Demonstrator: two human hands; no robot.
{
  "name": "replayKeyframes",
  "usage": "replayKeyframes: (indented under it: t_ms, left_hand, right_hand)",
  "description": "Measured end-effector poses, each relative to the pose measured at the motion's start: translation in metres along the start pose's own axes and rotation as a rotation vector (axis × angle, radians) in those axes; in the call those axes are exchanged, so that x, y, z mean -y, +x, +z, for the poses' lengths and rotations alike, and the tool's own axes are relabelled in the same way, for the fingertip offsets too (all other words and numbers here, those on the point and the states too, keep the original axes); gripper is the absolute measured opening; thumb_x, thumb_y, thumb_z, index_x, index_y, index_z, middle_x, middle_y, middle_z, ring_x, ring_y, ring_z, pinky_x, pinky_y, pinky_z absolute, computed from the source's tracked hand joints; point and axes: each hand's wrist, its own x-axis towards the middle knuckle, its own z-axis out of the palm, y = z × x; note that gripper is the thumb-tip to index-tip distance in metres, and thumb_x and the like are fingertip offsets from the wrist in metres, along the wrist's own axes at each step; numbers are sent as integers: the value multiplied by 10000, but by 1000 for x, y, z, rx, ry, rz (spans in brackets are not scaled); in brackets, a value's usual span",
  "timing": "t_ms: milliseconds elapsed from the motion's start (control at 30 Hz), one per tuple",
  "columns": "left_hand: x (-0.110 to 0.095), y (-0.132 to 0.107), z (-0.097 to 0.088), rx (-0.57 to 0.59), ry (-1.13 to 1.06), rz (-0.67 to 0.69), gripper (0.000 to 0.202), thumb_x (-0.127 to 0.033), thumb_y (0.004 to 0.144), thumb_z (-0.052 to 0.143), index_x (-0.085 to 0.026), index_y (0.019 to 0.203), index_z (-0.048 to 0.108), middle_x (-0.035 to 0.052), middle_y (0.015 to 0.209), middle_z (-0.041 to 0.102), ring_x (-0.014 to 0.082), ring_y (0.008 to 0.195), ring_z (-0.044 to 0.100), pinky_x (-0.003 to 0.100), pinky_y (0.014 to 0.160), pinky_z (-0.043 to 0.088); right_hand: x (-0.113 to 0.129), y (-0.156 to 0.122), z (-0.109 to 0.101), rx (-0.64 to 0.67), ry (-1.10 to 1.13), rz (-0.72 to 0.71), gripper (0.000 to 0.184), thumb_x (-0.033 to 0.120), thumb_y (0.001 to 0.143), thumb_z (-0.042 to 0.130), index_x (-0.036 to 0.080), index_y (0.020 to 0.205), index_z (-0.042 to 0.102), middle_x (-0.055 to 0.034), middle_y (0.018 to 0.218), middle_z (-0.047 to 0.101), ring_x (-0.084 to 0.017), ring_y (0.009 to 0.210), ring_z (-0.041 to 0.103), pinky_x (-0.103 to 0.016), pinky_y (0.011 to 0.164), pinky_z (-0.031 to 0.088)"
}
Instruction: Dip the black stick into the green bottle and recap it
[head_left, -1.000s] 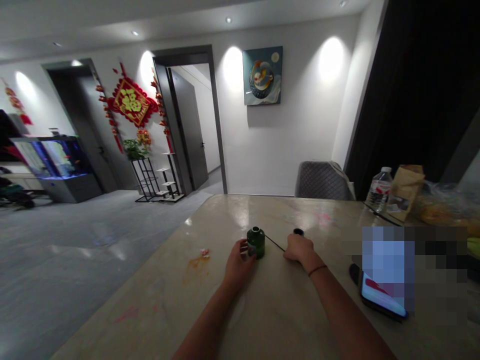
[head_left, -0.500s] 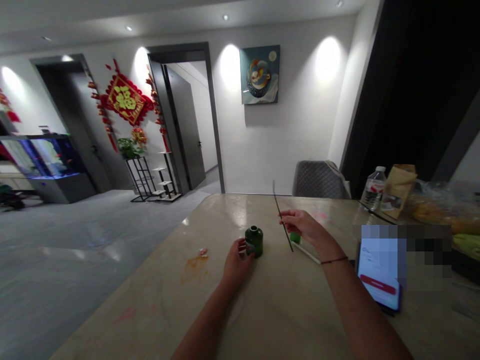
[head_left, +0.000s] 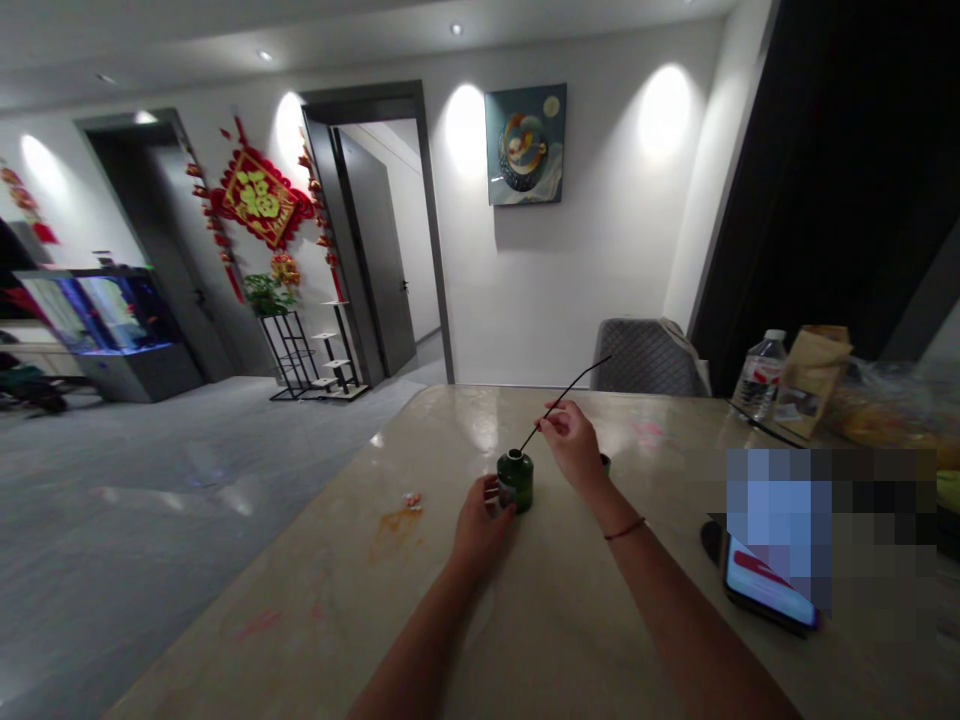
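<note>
A small dark green bottle (head_left: 517, 488) with a pale-rimmed mouth stands upright on the table. My left hand (head_left: 482, 515) is wrapped round its left side. Pinched in the fingers of my right hand (head_left: 572, 440) is a thin black stick (head_left: 576, 381), bent near its upper end. It slants down to the left, and its lower tip meets the bottle's mouth; I cannot tell how far in it reaches. Behind my right wrist, part of a small green object (head_left: 604, 463) shows, the rest hidden by my arm.
A phone (head_left: 772, 590) on a stand is at the right of the table (head_left: 315, 560). Farther back are a clear plastic bottle (head_left: 760, 375), a brown paper bag (head_left: 814, 380) and a plastic bag (head_left: 885, 405). A crumpled scrap (head_left: 412, 500) lies left; a grey chair (head_left: 649, 357) stands beyond.
My right hand has moved left with the black stick, which now leans the other way with its lower end at the bottle's mouth. My left hand still holds the bottle.
</note>
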Motion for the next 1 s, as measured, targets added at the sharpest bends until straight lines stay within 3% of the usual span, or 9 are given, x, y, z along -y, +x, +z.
replayKeyframes:
  t_ms: [167,333,567,833,1000]
  left_hand:
    - [2,0,1,-9,-3,2,418,-172,618,634,-162,1015,504,89,1003,602,169,909,582,311,784,457]
    - [-1,0,2,7,6,-5,457,-180,626,628,-162,1057,477,93,1007,598,159,858,590,302,743,468]
    - [-4,0,1,0,-1,-9,448,-178,615,636,-169,1036,480,83,987,598,160,870,582,302,750,462]
    - [-5,1,1,0,21,-11,435,-162,610,641,-163,1016,482,90,988,595,171,907,576,318,774,467]
    - [-7,0,0,4,32,-9,429,-166,623,631,-159,1023,477,90,989,596,168,907,577,318,777,469]
  right_hand:
    - [-11,-9,13,106,-233,109,337,234,716,507,175,1044,459,-19,758,651,-145,703,612,-268,697,470]
    - [-15,-11,15,123,-265,128,415,242,712,536,168,1112,452,-23,770,655,-129,694,612,-240,677,464]
    - [-22,-1,-5,322,-369,197,261,279,720,545,129,923,609,-59,764,679,-135,685,624,-216,629,446]
    - [-32,-5,-39,375,-1128,345,247,180,759,464,122,913,648,-166,966,647,-219,920,607,-279,721,449]
    - [-33,-15,-35,451,-1199,361,269,94,759,454,93,958,636,-210,997,627,-233,933,607,-296,730,464]
